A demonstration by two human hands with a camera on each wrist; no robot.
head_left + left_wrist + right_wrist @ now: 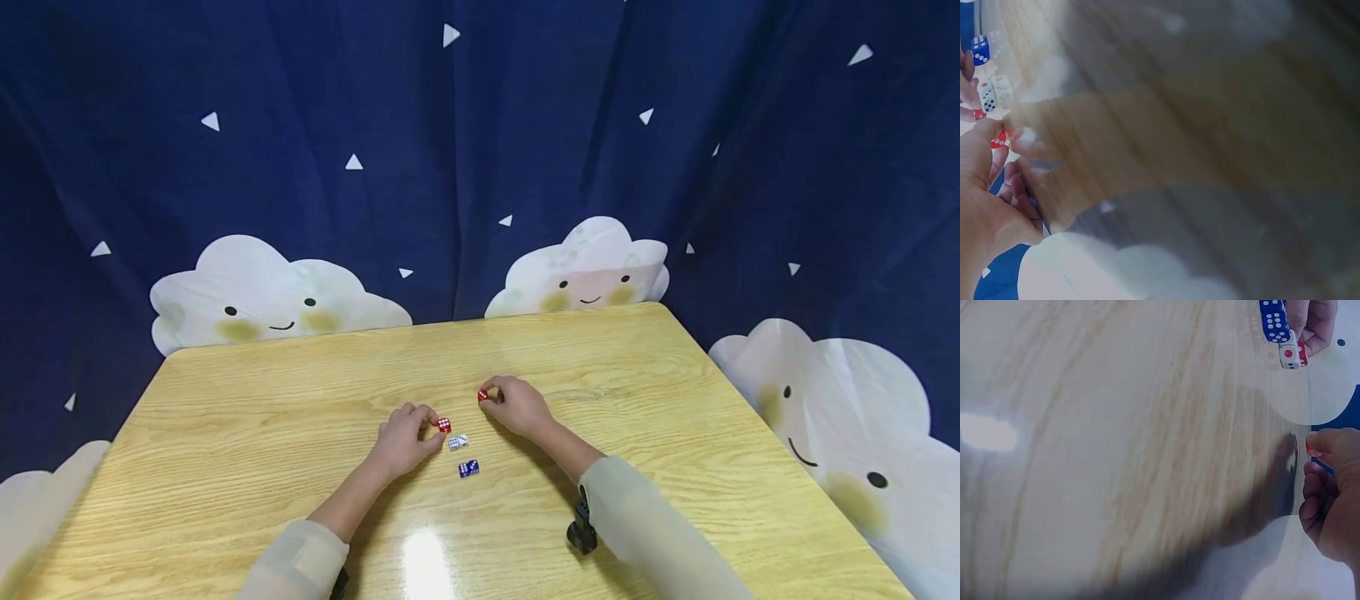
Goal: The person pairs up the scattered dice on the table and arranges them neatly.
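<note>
My left hand (405, 440) pinches a red die (444, 425) between thumb and index finger, low at the table. To its right and slightly farther back, my right hand (519, 405) pinches a second red die (482, 396) by its fingertips. Two white dice (458, 442) sit side by side just in front of the left hand's die. Nearer to me lie two blue dice (468, 468), also side by side. In the right wrist view the right hand's red die (1314, 450) is mostly covered by the thumb, apart from the table surface.
The wooden table (247, 450) has a glossy top with a bright glare spot near its front. Behind it hangs a dark blue curtain (420, 100) with white triangles and smiling clouds. A black wrist device (582, 533) is strapped under the right sleeve.
</note>
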